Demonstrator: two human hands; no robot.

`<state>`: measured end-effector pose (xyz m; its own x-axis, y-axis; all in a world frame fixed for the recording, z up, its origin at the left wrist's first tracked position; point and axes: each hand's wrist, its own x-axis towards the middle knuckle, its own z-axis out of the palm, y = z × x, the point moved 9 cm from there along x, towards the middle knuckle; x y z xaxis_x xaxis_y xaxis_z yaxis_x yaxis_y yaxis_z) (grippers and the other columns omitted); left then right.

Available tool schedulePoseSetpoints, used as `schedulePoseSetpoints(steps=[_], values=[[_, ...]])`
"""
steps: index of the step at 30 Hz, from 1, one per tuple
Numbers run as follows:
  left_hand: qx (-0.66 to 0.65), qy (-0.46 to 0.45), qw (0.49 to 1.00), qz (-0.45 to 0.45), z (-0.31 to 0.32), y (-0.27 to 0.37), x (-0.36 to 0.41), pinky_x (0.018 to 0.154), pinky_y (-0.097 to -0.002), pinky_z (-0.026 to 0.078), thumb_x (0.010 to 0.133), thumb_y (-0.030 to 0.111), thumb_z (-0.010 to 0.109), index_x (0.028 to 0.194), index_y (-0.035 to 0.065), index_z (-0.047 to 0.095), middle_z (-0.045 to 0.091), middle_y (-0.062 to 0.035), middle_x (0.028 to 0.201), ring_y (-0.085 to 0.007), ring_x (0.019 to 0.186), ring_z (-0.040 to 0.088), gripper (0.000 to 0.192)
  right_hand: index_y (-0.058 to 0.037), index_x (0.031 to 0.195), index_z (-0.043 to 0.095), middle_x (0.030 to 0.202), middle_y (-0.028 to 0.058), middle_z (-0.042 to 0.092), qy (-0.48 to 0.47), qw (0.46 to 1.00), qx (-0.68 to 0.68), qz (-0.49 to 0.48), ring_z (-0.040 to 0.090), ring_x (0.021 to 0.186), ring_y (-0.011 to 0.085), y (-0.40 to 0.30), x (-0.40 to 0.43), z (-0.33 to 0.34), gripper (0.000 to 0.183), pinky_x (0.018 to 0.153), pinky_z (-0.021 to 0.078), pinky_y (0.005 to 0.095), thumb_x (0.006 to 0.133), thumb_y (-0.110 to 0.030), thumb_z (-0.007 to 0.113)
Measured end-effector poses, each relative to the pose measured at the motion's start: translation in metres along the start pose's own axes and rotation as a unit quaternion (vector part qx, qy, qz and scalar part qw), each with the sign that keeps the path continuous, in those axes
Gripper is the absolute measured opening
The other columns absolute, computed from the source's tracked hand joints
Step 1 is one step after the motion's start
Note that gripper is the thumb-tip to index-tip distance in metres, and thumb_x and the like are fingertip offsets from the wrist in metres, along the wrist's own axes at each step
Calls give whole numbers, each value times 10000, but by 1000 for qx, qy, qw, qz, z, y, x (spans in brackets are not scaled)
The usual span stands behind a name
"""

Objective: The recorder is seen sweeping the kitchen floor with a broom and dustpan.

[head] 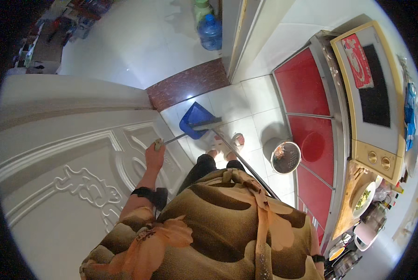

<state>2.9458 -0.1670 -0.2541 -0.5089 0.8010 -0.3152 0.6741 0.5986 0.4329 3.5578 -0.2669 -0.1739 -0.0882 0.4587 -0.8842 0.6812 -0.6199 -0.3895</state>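
My left hand (155, 155) is closed around the end of a thin dustpan handle (175, 138). The blue dustpan (196, 113) rests on the white floor tiles, just ahead of my feet (226, 145). A broom head (209, 124) lies across the mouth side of the pan. From it a grey broom handle (244, 161) slants back towards my right side, where the patterned garment (226, 217) hides its upper end. My right hand is out of view; only part of that forearm with a black band (318, 258) shows at the lower right.
A bucket (281, 142) holding scraps stands by red cabinet doors (308, 87). Above are a microwave (373, 80), a cutting board (345, 206) and a bowl of chopped food (364, 199). A carved door (90, 168) stands left; a dark red threshold (191, 82) crosses the doorway ahead.
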Motion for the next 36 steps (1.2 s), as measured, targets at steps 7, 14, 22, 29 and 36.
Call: schedulePoseSetpoints(steps=[7, 14, 22, 29, 36], values=[[-60, -45, 991, 110, 6, 51, 16, 737, -403, 470, 779, 269, 597, 1084, 24, 606, 631, -223, 886, -367, 831, 606, 391, -157, 1264, 524, 908, 125, 666, 92, 990, -16, 104, 604, 832, 162, 1, -44, -15, 407, 748, 477, 323, 878, -282, 554], [-40, -75, 985, 151, 44, 94, 37, 733, -414, 474, 782, 296, 584, 1109, 43, 599, 631, -224, 887, -378, 832, 603, 414, -130, 1328, 435, 583, 22, 487, 133, 970, 140, 148, 472, 484, 99, -41, 22, -25, 426, 453, 392, 268, 913, -222, 464], [-31, -96, 986, 136, 78, 153, 49, 777, -409, 466, 775, 295, 583, 1146, 68, 586, 627, -221, 923, -371, 879, 598, 435, -79, 1290, 478, 1027, 146, 632, 84, 986, 118, 80, 568, 899, 168, 47, -9, 19, 424, 791, 459, 304, 889, -196, 549], [84, -144, 962, 214, 50, 229, 43, 740, -406, 475, 755, 275, 583, 1132, 97, 603, 634, -204, 876, -357, 835, 612, 417, -78, 1282, 487, 1038, 143, 633, 128, 975, 178, 38, 558, 910, 151, 64, -55, 27, 416, 805, 445, 286, 887, -196, 547], [106, -142, 920, 350, 63, 337, 43, 698, -420, 482, 739, 277, 582, 1062, 89, 632, 628, -219, 829, -376, 786, 611, 377, -134, 1306, 469, 561, 13, 464, 226, 924, 268, 156, 405, 440, 96, 78, -3, 6, 394, 406, 363, 283, 924, -233, 457]])
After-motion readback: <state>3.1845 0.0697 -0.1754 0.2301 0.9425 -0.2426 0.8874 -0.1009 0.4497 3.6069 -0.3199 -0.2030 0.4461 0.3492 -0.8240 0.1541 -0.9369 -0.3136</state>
